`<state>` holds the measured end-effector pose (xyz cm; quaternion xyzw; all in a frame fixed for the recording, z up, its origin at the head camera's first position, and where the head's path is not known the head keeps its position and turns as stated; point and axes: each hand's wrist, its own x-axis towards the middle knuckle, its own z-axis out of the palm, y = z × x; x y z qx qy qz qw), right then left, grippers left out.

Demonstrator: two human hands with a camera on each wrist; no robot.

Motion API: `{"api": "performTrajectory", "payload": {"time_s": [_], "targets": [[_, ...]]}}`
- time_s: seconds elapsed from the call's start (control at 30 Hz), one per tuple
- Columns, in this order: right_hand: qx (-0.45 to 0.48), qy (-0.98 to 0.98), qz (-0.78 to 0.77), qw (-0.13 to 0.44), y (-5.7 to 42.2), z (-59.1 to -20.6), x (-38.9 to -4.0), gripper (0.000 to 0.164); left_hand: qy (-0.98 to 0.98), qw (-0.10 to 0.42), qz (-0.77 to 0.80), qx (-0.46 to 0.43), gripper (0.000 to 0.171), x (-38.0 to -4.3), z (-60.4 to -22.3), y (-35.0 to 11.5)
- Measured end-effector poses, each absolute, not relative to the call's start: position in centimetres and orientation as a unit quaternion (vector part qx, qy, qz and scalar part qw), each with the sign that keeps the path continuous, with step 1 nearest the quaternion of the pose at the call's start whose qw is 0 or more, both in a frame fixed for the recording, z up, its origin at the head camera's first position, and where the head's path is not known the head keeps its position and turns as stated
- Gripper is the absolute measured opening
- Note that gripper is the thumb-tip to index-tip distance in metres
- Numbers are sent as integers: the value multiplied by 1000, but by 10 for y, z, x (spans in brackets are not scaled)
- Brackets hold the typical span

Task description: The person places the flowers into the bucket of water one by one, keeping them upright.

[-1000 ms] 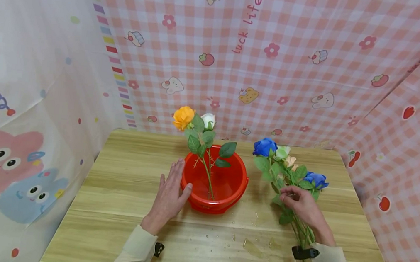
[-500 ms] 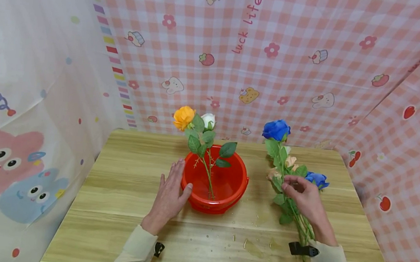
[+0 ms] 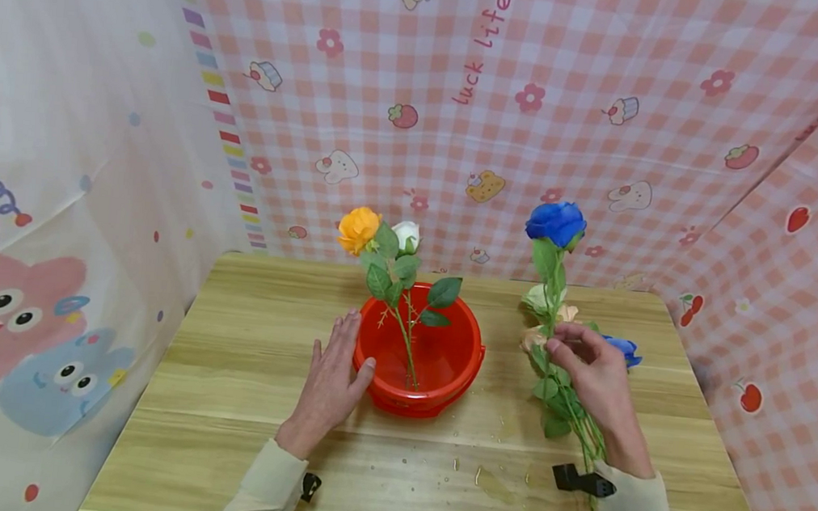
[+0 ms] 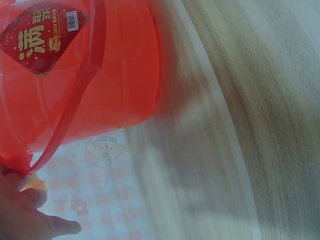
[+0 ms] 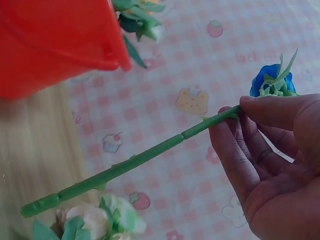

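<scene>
My right hand pinches the green stem of a blue rose between thumb and fingers. The bloom stands upright above the other flowers, and the right wrist view shows the bare stem slanting down to its cut end. Straight fingers of my left hand rest against the left side of a red bucket. Inside the bucket lean an orange rose and a white rose, their leafy stems reaching the bottom.
Beneath my right hand, several flowers lie on the wooden table, among them a pale green rose and another blue rose. Water drops wet the tabletop in front. A checked cloth hangs behind the table's back edge.
The blue rose has risen from among the lying flowers and turned more upright, pinched in my right hand. My left hand has stayed at the bucket.
</scene>
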<state>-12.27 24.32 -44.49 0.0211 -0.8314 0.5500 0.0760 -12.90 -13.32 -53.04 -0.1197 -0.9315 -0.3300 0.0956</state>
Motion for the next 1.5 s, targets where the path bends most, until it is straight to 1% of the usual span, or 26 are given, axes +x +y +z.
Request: {"api": "performTrajectory", "payload": {"time_s": [0.23, 0.57, 0.8, 0.97, 1.07, 1.27, 1.5], "targets": [[23, -822, 562, 84, 234, -434, -122, 37, -932, 93, -329, -120, 73, -129, -530, -133], [35, -797, 593, 110, 218, -419, -122, 33, -932, 100, -327, -121, 73, -128, -530, -133], [39, -775, 620, 115, 206, -410, -126, 30, -933, 97, -326, -121, 73, -128, -530, -134], [47, -760, 636, 122, 197, -401, -129, 33, -934, 94, -323, -119, 73, -128, -530, -134], [51, -754, 642, 129, 190, -396, -130, 32, -935, 95, -320, -120, 72, -128, -530, -134], [72, -739, 655, 142, 177, -391, -136, 27, -932, 100, -324, -125, 73, -128, -530, -135], [99, -727, 665, 140, 163, -389, -143, 30, -934, 95, -324, -122, 73, -128, -530, -135]]}}
